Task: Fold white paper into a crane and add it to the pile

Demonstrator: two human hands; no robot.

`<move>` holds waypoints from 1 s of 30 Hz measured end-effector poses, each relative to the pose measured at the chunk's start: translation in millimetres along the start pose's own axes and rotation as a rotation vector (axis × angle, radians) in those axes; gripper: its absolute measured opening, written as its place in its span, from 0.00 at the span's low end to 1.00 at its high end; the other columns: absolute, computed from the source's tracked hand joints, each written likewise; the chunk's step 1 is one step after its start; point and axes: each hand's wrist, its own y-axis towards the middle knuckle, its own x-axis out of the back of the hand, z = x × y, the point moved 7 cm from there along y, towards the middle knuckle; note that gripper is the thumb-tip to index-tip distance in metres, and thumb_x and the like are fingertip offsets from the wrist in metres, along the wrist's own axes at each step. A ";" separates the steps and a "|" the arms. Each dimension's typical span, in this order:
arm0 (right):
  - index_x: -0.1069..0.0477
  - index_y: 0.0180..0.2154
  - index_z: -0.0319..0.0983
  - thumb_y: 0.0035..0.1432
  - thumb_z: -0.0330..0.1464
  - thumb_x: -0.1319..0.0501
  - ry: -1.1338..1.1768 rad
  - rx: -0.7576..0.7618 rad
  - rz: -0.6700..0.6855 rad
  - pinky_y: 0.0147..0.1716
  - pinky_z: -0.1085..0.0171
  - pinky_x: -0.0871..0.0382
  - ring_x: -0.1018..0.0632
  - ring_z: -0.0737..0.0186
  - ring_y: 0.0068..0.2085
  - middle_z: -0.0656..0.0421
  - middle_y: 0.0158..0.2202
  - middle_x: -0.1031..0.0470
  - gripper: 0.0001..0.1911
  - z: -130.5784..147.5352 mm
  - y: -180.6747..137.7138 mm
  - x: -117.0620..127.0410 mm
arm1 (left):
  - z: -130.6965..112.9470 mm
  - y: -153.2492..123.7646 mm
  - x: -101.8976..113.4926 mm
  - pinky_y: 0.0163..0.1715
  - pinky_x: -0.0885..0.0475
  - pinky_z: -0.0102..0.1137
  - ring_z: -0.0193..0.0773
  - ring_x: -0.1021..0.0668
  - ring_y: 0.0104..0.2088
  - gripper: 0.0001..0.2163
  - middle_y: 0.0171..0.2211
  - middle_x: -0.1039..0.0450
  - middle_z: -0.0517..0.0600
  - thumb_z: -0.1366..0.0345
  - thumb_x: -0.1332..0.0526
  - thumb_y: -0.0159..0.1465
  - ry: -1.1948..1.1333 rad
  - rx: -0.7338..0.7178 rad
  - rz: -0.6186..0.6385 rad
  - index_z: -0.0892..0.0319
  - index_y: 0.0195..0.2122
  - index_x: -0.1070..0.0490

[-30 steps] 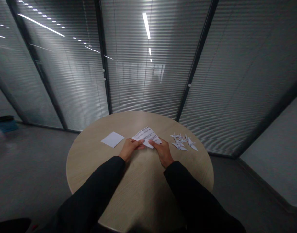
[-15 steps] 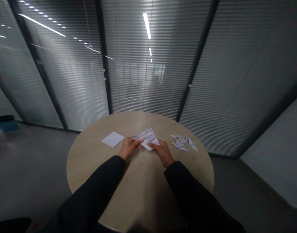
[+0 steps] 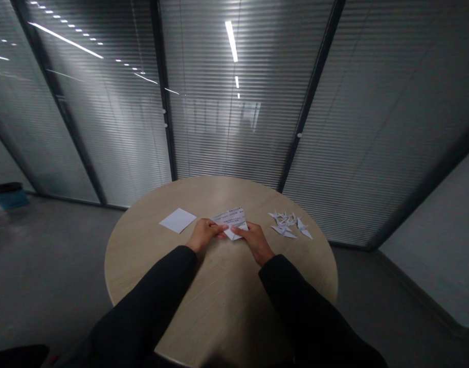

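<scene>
A folded sheet of printed paper (image 3: 234,219) is held between both hands above the middle of the round table. My left hand (image 3: 205,232) pinches its left side, thumb on top. My right hand (image 3: 256,241) grips the lower right edge, its thumb lying over the paper near the bottom corner. Lines of dark print show on the face turned up; the fingers beneath are partly hidden. To the left of my left hand lies a white square of paper (image 3: 178,220). Several folded paper cranes (image 3: 284,224) sit in a loose cluster to the right of my right hand.
The round wooden table (image 3: 219,301) stands close to a glass partition with blinds (image 3: 234,143) behind it. On the floor at far left is a blue bin with a dark rim (image 3: 9,196). A pale wall (image 3: 441,245) rises at the right.
The printed paper has turned and tilted a little, its top edge now lower. My right thumb has shifted slightly left and down toward the bottom corner. Both hands keep their hold.
</scene>
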 end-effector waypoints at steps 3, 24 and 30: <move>0.21 0.33 0.35 0.36 0.42 0.28 -0.031 -0.001 0.028 0.41 0.57 0.30 0.21 0.52 0.37 0.52 0.36 0.19 0.22 0.2 0.2 -1.0 | 0.8 0.8 3.3 0.27 0.28 0.32 0.38 0.24 0.21 0.19 0.22 0.23 0.57 0.55 0.27 0.42 0.027 0.016 0.007 0.69 0.23 0.22; 0.21 0.34 0.35 0.39 0.41 0.29 -0.003 -0.014 0.034 0.41 0.56 0.30 0.20 0.52 0.37 0.52 0.36 0.19 0.20 -5.1 1.8 -0.3 | 9.0 -2.9 -12.6 0.26 0.27 0.29 0.34 0.24 0.20 0.17 0.20 0.24 0.53 0.57 0.26 0.42 -0.156 0.093 0.100 0.68 0.22 0.24; 0.21 0.32 0.36 0.37 0.40 0.28 0.005 -0.016 -0.013 0.40 0.56 0.29 0.20 0.52 0.36 0.53 0.35 0.19 0.19 -3.6 1.7 3.0 | 11.8 -3.4 -16.1 0.31 0.25 0.30 0.34 0.22 0.23 0.14 0.26 0.21 0.55 0.61 0.27 0.46 -0.173 0.128 0.115 0.68 0.27 0.23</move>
